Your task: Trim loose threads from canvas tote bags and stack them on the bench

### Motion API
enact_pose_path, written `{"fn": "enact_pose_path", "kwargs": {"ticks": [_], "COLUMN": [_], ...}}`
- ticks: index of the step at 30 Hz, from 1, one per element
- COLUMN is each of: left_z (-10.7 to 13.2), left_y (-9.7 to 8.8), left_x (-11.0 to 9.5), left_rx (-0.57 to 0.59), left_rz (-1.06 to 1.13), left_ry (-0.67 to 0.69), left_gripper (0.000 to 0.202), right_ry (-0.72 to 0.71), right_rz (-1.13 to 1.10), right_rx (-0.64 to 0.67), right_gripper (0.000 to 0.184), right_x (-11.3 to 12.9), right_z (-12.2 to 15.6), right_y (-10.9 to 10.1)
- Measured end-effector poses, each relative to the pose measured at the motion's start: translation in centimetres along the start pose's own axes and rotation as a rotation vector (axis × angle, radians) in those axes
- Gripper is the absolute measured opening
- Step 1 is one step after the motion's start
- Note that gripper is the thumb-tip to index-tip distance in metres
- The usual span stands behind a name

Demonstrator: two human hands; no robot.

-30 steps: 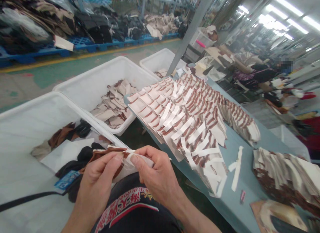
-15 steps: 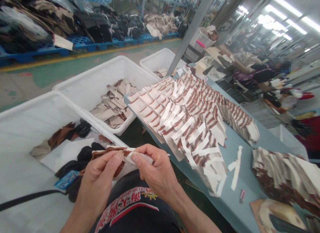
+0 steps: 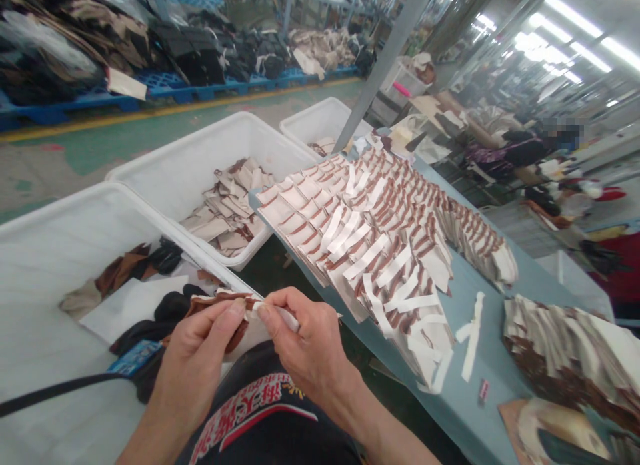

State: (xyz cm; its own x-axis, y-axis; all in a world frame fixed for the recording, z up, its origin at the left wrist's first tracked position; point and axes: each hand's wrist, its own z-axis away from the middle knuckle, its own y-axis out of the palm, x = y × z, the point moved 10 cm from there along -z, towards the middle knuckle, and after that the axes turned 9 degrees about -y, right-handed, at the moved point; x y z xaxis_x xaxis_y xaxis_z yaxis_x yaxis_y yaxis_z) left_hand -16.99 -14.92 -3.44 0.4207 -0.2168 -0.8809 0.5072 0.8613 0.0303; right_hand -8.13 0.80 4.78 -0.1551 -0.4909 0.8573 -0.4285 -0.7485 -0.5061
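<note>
Above my lap, both hands work at a brown-and-white leather piece (image 3: 256, 332). My left hand (image 3: 200, 352) pinches it between thumb and fingers, with the brown folded edge showing over the fingers. Close beside it, my right hand (image 3: 311, 338) is closed on a white strip (image 3: 289, 318) at the piece's upper edge. Whether the strip is fixed to the piece I cannot tell. To the right, overlapping rows of similar pieces (image 3: 305, 205) cover the blue-grey table (image 3: 480, 398), with loose white strips (image 3: 367, 258) lying across them.
A white bin (image 3: 55, 238) stands at my left with dark and brown scraps inside. Beyond it, another white bin (image 3: 240, 128) holds a heap of pieces. A stack (image 3: 560, 352) and a tape roll (image 3: 555, 422) lie at the table's right. A grey post (image 3: 380, 65) rises behind.
My right thumb and fingers have shifted slightly left along the piece's edge, and more of the white strip shows inside the hand. My left hand stays almost where it was.
</note>
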Motion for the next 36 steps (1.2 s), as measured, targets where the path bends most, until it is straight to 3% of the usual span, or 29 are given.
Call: {"fn": "enact_pose_path", "kwargs": {"ticks": [10, 15, 19, 23, 27, 36], "left_z": [0.0, -0.2, 0.0, 0.6, 0.9, 0.8], "left_y": [0.6, 0.9, 1.2, 0.8, 0.5, 0.6], "left_x": [-0.6, -0.7, -1.7, -2.8, -2.8, -2.3], "left_rx": [0.041, -0.001, -0.042, -0.107, -0.097, -0.048], "left_rz": [0.040, 0.000, -0.042, -0.106, -0.175, -0.227], "left_ry": [-0.061, -0.075, -0.037, 0.033, 0.084, 0.095], "left_gripper": [0.042, 0.044, 0.038, 0.031, 0.023, 0.028], "right_ry": [-0.201, -0.269, -0.242, -0.340, -0.408, -0.128], "right_rz": [0.087, 0.129, 0.176, 0.340, 0.374, 0.111], "right_rx": [-0.141, -0.184, -0.140, -0.165, -0.152, -0.086], "right_gripper": [0.026, 0.029, 0.030, 0.034, 0.032, 0.019], "right_x": [1.6, 2.3, 1.6, 1.9, 2.2, 0.3], "right_z": [0.1, 0.2, 0.3, 0.3, -0.3, -1.4], "right_y": [-0.6, -0.5, 0.3, 0.4, 0.2, -0.3]}}
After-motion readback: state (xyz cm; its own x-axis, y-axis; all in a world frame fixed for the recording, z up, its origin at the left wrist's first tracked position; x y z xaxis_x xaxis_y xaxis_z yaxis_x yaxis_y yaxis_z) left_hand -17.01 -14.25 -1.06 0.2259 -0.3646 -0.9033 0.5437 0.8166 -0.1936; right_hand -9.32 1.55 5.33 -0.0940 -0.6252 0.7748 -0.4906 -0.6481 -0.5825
